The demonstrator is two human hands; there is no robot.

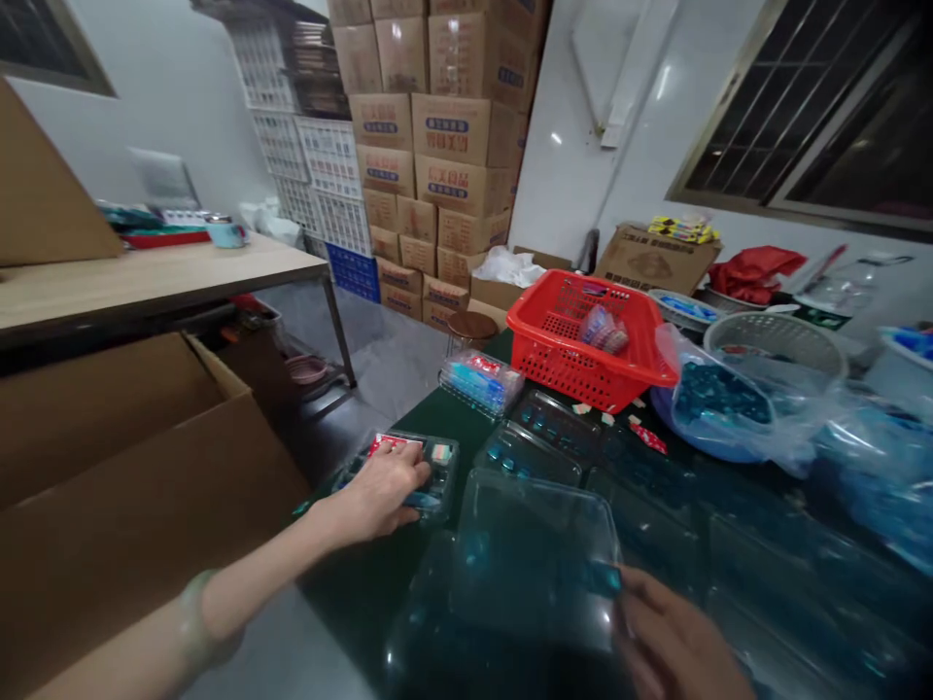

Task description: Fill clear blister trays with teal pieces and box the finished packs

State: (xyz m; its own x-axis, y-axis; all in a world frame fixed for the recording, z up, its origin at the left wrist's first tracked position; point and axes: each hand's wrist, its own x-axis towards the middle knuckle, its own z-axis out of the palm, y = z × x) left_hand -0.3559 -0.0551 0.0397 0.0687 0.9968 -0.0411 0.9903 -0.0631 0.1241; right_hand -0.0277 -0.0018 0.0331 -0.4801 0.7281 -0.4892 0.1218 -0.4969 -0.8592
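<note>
My left hand is closed over a filled clear plastic tray at the table's left edge, its fingers on a red card. A striped eraser-like block and a blue item show in that tray. My right hand, partly blurred, pinches a small teal translucent piece at the right edge of an empty-looking clear plastic tray. Farther back, clear trays hold several small teal pieces. A packed clear box with blue and red contents lies beyond my left hand.
A red basket stands at the back of the dark green table. To its right, a bagged blue bowl holds teal pieces. An open carton stands at left; stacked cartons stand by the wall.
</note>
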